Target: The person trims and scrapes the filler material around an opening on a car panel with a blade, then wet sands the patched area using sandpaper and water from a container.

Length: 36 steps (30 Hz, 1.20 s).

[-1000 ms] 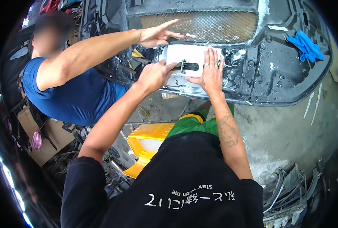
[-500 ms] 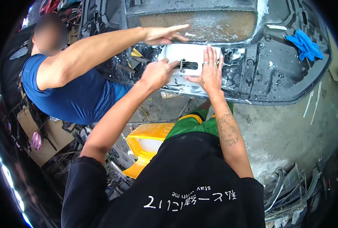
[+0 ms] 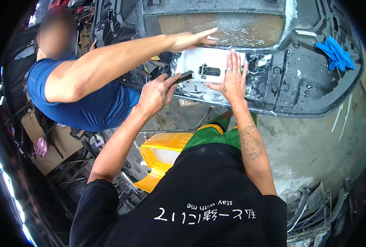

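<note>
My left hand (image 3: 155, 94) grips a dark flat strip (image 3: 185, 77), perhaps folded sandpaper, at the left edge of a white plate (image 3: 187, 59). My right hand (image 3: 234, 79) lies flat with fingers spread on the plate's right side. Between my hands, the plate has a dark rectangular opening (image 3: 214, 72) with a metal loop (image 3: 203, 71) at its left end. The plate is set in a large black panel (image 3: 310, 88) spotted with water. Whitish wet smears show along its near edge.
A co-worker's hand (image 3: 193, 40) reaches over the plate's far edge from the left. Beyond it is a mesh grille (image 3: 224, 29). A blue cloth (image 3: 335, 53) lies at right. Below stands a yellow plastic part (image 3: 162, 148); scrap parts (image 3: 314, 210) lie lower right.
My left hand has drawn back left from the opening, bringing the dark strip into view. My right hand stays flat on the plate. The whole view has shifted slightly.
</note>
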{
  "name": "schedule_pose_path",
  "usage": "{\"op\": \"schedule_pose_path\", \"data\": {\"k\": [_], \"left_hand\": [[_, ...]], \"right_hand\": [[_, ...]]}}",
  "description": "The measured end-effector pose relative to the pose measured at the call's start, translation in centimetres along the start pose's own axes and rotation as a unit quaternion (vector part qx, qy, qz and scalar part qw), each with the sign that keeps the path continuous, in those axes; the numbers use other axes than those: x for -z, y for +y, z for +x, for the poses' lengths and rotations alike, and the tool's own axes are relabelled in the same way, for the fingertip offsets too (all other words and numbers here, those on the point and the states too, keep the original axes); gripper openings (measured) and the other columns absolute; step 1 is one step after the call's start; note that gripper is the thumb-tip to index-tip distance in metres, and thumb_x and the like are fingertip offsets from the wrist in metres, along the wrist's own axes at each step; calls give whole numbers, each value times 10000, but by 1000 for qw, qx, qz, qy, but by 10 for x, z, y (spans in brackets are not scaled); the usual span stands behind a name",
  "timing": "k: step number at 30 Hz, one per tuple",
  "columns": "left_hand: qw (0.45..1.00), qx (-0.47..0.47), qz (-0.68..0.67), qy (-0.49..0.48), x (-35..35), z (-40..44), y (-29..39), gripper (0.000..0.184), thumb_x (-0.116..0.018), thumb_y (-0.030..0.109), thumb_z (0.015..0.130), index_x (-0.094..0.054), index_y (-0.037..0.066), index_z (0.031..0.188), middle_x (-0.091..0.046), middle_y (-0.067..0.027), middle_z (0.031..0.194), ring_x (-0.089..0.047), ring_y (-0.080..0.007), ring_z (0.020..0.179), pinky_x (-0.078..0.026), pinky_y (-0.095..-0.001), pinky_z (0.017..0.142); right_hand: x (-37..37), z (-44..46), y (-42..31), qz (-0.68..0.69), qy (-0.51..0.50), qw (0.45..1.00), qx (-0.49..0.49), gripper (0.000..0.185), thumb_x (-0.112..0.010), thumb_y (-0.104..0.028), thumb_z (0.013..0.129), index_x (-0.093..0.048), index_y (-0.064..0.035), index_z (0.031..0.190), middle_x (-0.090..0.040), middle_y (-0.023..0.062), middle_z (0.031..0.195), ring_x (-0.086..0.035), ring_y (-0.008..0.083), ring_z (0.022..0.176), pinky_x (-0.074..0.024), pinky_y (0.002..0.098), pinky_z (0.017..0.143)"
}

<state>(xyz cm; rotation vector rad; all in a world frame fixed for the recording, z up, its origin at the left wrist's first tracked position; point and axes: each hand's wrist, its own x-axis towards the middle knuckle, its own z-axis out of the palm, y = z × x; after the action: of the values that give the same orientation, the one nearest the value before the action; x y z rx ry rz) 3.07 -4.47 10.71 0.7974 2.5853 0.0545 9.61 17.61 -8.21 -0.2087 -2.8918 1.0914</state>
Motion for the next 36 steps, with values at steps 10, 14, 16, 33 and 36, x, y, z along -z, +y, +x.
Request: {"op": "schedule_pose_path", "data": {"k": [10,14,16,33,36], "left_hand": [[999,-45,1,9,-44,43,7,363,-684,181,945,-689,163,1308,-657,-160,909,-677,-402,739,-560,-493,644],[999,-41,10,-14,-37,48,10,331,-671,183,947,-701,156,1276,-666,-159,903,-685,-397,727,-566,-494,647],[996,-84,9,8,-56,64,4,304,-670,185,947,-706,144,1246,-658,-158,879,-685,-397,716,-565,-493,640],[997,-74,-8,17,-53,46,-5,353,-656,189,963,-690,187,1314,-652,-171,878,-676,-407,744,-551,-500,656],[996,-35,-69,50,-34,6,-17,354,-679,153,955,-705,159,1308,-635,-179,823,-662,-386,722,-531,-481,664]], "right_hand": [[0,0,0,3,12,1000,9,1445,-913,-643,520,-225,31,1597,-199,188,1695,-190,343,1572,-92,588,1271],[0,2,1,-5,10,1000,5,1443,-899,-653,521,-227,36,1597,-224,183,1692,-179,326,1579,-95,588,1271],[-2,-3,-1,-1,8,1000,6,1447,-898,-657,518,-226,34,1597,-224,183,1692,-181,326,1579,-94,589,1270],[-3,0,2,-7,28,999,18,1461,-884,-698,517,-218,24,1598,-218,185,1690,-188,342,1573,-94,587,1269],[-2,1,0,-15,9,1000,11,1484,-869,-723,515,-200,28,1607,-218,183,1692,-176,336,1578,-81,588,1272]]}}
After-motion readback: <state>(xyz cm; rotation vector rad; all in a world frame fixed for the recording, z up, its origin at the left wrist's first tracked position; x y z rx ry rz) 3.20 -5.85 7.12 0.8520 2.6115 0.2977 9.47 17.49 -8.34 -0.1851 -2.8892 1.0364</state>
